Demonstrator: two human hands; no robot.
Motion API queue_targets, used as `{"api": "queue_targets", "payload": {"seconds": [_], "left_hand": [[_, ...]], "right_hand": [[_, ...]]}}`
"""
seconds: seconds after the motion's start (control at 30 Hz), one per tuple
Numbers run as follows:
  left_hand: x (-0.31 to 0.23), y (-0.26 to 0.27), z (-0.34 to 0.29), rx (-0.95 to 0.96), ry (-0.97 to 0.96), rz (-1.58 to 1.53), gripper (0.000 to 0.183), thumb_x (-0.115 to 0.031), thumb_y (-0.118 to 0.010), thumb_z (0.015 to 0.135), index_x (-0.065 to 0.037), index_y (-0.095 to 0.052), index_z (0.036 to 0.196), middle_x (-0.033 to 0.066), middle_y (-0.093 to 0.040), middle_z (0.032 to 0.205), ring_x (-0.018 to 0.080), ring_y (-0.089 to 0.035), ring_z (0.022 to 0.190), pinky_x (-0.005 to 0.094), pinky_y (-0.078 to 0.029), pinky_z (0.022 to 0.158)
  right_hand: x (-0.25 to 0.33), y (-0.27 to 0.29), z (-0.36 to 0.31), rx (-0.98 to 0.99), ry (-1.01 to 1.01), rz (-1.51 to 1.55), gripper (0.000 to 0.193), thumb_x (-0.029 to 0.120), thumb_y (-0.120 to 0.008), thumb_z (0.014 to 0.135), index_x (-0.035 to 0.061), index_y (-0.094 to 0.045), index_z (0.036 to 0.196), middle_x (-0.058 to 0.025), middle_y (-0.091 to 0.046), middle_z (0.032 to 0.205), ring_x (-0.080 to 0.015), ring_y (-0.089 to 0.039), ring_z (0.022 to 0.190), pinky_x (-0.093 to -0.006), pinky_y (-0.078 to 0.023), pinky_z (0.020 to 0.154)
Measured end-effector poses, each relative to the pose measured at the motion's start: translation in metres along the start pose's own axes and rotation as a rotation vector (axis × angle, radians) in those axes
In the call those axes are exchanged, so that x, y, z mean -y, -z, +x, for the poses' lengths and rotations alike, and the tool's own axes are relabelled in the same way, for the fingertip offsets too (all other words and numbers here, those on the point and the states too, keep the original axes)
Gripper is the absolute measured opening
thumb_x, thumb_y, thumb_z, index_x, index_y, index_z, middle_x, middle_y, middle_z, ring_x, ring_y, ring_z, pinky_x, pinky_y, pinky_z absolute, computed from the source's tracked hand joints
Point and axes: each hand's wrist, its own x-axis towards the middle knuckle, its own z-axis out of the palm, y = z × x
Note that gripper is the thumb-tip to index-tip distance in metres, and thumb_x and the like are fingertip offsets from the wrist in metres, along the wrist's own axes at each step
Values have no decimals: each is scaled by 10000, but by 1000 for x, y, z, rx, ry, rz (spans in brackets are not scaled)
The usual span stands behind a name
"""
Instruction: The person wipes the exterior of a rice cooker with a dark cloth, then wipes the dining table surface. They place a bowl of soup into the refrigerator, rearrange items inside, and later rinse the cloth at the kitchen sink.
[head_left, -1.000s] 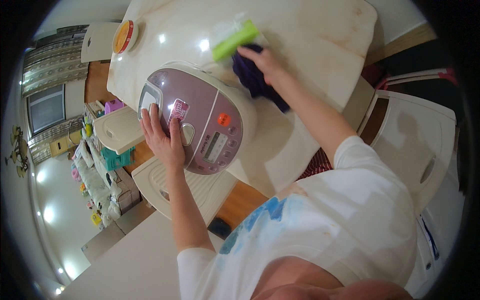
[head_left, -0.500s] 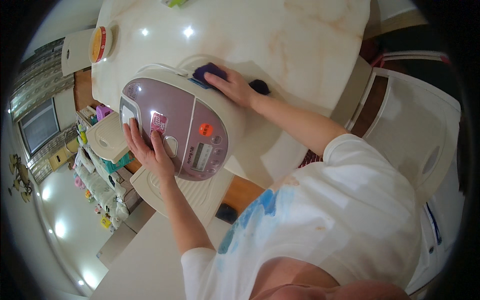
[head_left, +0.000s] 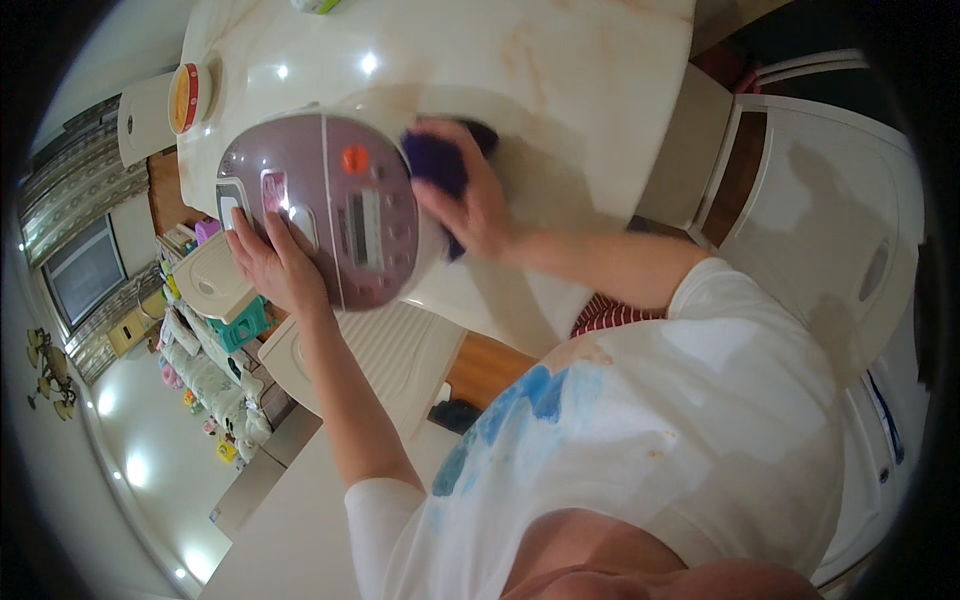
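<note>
A rice cooker with a glossy mauve lid, small display and row of buttons stands on the marble-patterned table. Across the lid, by its handle and vent, my left hand lies with fingers spread. My right hand grips a bunched dark purple cloth against the cooker's right side, beside the control panel. More dark material shows behind that hand; whether it belongs to the same cloth I cannot tell.
A red-rimmed bowl stands at the table's far left edge, and a green-and-white item lies at the far edge. Pale chairs surround the table, including a large one at right and a ridged one near my left arm.
The cooker has turned counterclockwise, bringing its control panel round to the right. My right hand and cloth have moved from its far side toward the panel; my left hand stays on the lid.
</note>
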Motion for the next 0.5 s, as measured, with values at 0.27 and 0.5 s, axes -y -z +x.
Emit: {"api": "queue_targets", "payload": {"seconds": [0.27, 0.5], "left_hand": [[3, 20, 33, 161, 81, -21, 587, -476, -514, 932, -101, -469, 1381, 261, -394, 1395, 397, -329, 1331, 437, -262, 1090], [36, -5, 34, 12, -231, -118, 553, -415, -521, 936, -104, -460, 1388, 230, -421, 1401, 391, -365, 1322, 432, -284, 1075]], "right_hand": [[-31, 15, 170, 511, -536, 229, 595, 532, -679, 785, 57, -646, 1141, -127, -684, 1015, -212, -636, 933, -330, -475, 874], [-19, -11, 37, -177, 63, 140, 435, 247, -662, 862, 46, -542, 1230, -167, -585, 1214, -300, -577, 1107, -380, -437, 954]]}}
